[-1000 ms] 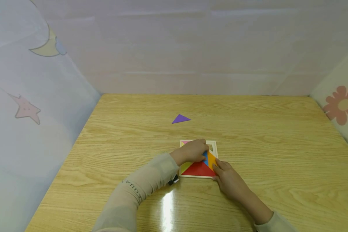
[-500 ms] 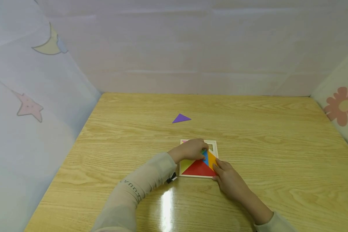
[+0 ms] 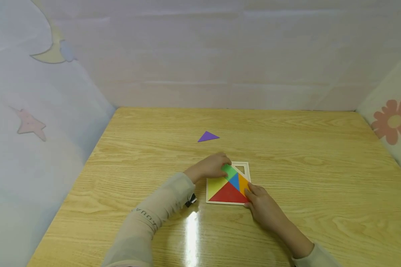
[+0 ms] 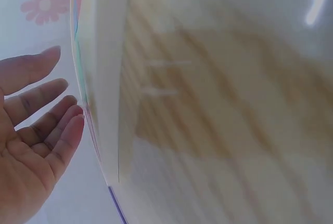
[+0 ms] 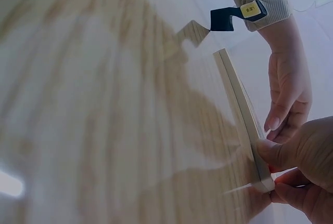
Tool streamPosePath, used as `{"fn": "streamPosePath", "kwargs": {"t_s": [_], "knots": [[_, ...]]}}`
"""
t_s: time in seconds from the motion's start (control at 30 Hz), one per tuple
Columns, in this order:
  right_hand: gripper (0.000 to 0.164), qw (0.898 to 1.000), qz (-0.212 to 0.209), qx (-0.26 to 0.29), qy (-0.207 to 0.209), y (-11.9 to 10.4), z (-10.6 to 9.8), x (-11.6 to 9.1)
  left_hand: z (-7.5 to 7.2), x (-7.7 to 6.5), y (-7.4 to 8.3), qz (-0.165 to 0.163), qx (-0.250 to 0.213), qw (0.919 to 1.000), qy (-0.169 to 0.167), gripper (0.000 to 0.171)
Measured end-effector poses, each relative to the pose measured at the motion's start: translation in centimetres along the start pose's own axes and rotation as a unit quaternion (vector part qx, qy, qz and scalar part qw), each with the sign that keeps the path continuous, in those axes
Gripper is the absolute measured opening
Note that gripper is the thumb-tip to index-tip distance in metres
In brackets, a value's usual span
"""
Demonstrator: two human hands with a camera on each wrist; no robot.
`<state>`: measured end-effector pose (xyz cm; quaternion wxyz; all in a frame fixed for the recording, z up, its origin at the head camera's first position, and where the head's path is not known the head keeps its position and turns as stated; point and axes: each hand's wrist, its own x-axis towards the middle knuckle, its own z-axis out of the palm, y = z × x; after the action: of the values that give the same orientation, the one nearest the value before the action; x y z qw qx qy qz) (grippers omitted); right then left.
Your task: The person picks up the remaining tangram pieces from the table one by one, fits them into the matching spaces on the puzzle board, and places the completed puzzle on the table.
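A square wooden tangram board [image 3: 227,203] lies on the table, fitted with a red triangle [image 3: 228,193], a yellow piece [image 3: 215,185], a green piece [image 3: 230,172], a blue triangle [image 3: 234,181] and an orange piece [image 3: 243,183]. Its upper right corner has an unfilled triangular recess. My right hand [image 3: 264,205] grips the lower right corner, thumb on the near edge. Over the upper left part is my left hand [image 3: 213,166], hiding that corner. Its fingers are loosely bent around nothing in the left wrist view, close above the pieces.
Beyond the board, a purple triangle [image 3: 208,137] lies alone on the wooden table [image 3: 304,148]. A black wrist camera [image 3: 190,200] hangs below my left sleeve. Printed cloth walls [image 3: 200,55] stand at the back and both sides.
My left hand has drawn left, off the board's middle, uncovering the green piece and more of the blue one. The right hand keeps its grip on the corner.
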<state>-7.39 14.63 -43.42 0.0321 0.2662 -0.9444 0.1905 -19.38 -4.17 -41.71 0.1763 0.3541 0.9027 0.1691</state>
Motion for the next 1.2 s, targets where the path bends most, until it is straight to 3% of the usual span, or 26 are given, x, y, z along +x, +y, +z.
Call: {"fn": "streamPosePath", "kwargs": {"t_s": [0.13, 0.33, 0.57, 0.73, 0.83, 1.0, 1.2], "knots": [[0.039, 1.000, 0.003, -0.001, -0.007, 0.0, 0.0, 0.1, -0.6, -0.3, -0.7, 0.001, -0.009, 0.9998, 0.017, 0.034], [0.039, 1.000, 0.000, -0.002, -0.007, -0.1, 0.0, 0.3, -1.0, -0.4, -2.2, -0.023, -0.022, 0.9989, 0.036, 0.032], [0.040, 1.000, 0.008, -0.002, -0.015, -0.2, 0.1, 0.2, -1.2, -0.2, -3.5, -0.018, 0.065, 0.9929, 0.099, 0.023], [0.039, 1.000, 0.008, -0.004, -0.013, -0.1, 0.2, 0.2, -1.2, 0.1, -4.0, -0.009, 0.098, 0.9876, 0.122, 0.021], [0.039, 1.000, 0.007, -0.006, -0.008, 0.0, 0.2, 0.2, -1.2, 0.4, -4.3, -0.023, 0.092, 0.9872, 0.129, 0.024], [0.039, 1.000, 0.008, -0.002, -0.009, -0.1, 0.3, 0.3, -1.3, 0.8, -4.9, -0.079, 0.071, 0.9872, 0.119, 0.030], [0.038, 1.000, 0.003, -0.007, -0.003, 0.1, 0.3, 0.1, -1.6, 1.3, -5.5, -0.093, 0.056, 0.9856, 0.130, 0.019]]}}
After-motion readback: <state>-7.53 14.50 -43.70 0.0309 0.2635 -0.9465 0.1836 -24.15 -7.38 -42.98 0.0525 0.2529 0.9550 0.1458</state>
